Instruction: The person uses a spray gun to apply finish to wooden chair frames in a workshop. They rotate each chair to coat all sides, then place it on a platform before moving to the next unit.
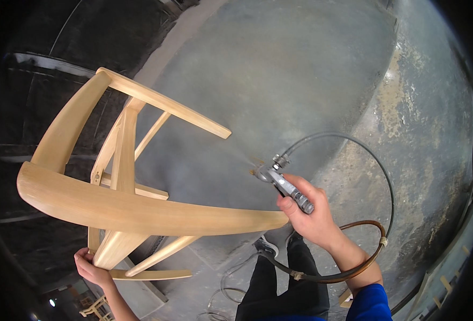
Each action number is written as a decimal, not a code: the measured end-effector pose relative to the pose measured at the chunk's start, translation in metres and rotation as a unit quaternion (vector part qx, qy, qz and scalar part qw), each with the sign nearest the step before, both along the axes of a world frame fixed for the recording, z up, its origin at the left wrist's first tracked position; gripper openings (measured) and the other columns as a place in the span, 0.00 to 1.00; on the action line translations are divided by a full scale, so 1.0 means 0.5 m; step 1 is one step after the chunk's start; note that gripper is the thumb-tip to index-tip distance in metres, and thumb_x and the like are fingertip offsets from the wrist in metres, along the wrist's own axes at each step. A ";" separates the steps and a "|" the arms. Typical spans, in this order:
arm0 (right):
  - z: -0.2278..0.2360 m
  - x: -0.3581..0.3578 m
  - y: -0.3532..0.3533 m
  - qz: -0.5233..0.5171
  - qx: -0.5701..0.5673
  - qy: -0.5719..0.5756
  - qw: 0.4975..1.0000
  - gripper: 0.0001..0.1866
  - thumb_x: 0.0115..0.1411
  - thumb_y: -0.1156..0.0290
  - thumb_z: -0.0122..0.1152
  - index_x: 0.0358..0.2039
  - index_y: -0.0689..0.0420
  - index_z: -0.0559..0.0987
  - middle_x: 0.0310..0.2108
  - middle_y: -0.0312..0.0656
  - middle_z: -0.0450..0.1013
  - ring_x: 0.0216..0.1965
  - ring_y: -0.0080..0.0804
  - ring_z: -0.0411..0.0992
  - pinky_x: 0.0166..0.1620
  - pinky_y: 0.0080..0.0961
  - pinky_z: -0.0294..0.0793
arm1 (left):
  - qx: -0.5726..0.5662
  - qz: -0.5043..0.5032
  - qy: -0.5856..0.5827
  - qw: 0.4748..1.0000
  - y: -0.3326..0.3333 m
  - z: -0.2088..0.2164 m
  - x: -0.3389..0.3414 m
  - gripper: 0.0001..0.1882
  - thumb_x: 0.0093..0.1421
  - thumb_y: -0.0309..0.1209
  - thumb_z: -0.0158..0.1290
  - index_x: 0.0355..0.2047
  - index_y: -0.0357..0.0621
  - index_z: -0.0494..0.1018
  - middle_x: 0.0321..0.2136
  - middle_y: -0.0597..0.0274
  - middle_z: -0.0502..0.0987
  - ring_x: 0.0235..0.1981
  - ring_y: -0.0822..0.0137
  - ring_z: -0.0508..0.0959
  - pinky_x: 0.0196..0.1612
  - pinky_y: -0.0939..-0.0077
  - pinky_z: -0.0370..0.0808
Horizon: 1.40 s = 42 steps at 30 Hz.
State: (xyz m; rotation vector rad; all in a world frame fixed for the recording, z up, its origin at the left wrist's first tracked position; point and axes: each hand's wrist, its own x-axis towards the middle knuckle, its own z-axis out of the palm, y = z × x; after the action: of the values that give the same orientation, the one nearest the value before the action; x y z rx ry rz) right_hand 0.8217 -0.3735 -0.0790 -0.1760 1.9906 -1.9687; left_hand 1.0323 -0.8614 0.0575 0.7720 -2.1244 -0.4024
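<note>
A bare light-wood chair frame, with a broad curved rail, legs and thin stretchers, is tilted across the left half of the view. My left hand is closed around its lower left part, by the foot of a slanting leg; some of the fingers are hidden behind the wood. In my right hand is a metal spray gun, its nozzle pointing up and left toward the end of a straight chair bar. A faint mist spreads from the nozzle. My fingers wrap around the gun's handle, partly hidden from view.
A thin dark hose arcs from the gun, and a thicker brown hose loops around my right forearm. Dark panels stand at the left. The grey floor is stained. Another wooden frame is at the lower left.
</note>
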 end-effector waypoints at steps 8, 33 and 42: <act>-0.065 0.050 0.032 -0.031 0.039 -0.065 0.997 0.22 0.63 0.64 0.66 0.52 0.64 0.77 0.31 0.43 0.79 0.33 0.26 0.78 0.39 0.26 0.76 | -0.015 0.000 -0.018 1.000 0.008 -0.001 -0.002 0.25 0.74 0.41 0.37 0.32 0.33 0.75 0.19 0.73 0.61 0.21 0.78 0.57 0.26 0.78 0.52; 0.107 0.019 0.030 -0.010 -0.244 0.050 0.969 0.44 0.62 0.32 0.54 0.57 0.65 0.73 0.30 0.44 0.79 0.24 0.19 0.72 0.23 0.16 0.67 | -0.003 -0.006 0.009 1.000 0.011 -0.023 0.009 0.26 0.74 0.43 0.39 0.30 0.35 0.75 0.17 0.73 0.59 0.20 0.79 0.57 0.24 0.79 0.52; 0.027 0.203 0.111 -0.205 0.019 0.003 0.978 0.43 0.63 0.29 0.48 0.50 0.64 0.71 0.28 0.42 0.76 0.19 0.17 0.67 0.19 0.15 0.62 | -0.008 -0.031 -0.014 0.999 -0.047 0.009 -0.085 0.24 0.75 0.41 0.42 0.29 0.36 0.76 0.21 0.73 0.69 0.23 0.81 0.62 0.27 0.78 0.59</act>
State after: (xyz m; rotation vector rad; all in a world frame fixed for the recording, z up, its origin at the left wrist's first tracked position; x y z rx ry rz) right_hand 0.9230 -0.3180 -0.0654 0.2607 2.2047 -2.1646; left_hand 0.9899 -0.8847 0.0619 0.7082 -2.1797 -0.4078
